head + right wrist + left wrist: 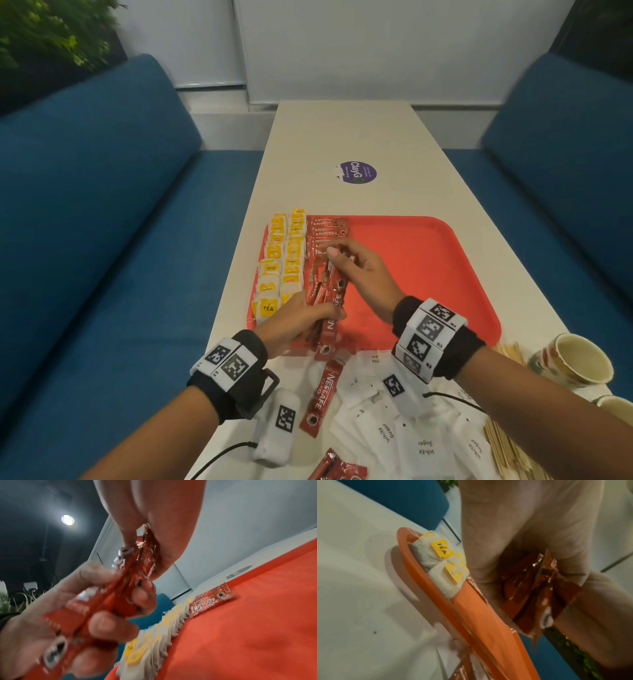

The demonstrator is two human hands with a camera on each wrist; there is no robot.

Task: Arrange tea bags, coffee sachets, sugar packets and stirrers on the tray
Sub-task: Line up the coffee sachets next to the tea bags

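Note:
A red tray (428, 260) lies on the white table. Yellow-tagged tea bags (284, 260) fill two columns along its left edge, with a row of red coffee sachets (325, 229) beside them. My left hand (301, 322) grips a bundle of red coffee sachets (330, 301) above the tray's near left part. My right hand (346, 260) pinches the far end of one sachet in that bundle. The left wrist view shows the bundle (537, 592) inside my curled fingers. In the right wrist view my right fingers pinch the sachet's top (145, 550).
Loose white sugar packets (404, 421) and more coffee sachets (320, 394) lie on the table near me. Wooden stirrers (507, 442) sit at the right, next to paper cups (572, 359). Blue sofas flank the table. A purple sticker (358, 172) lies farther up the table.

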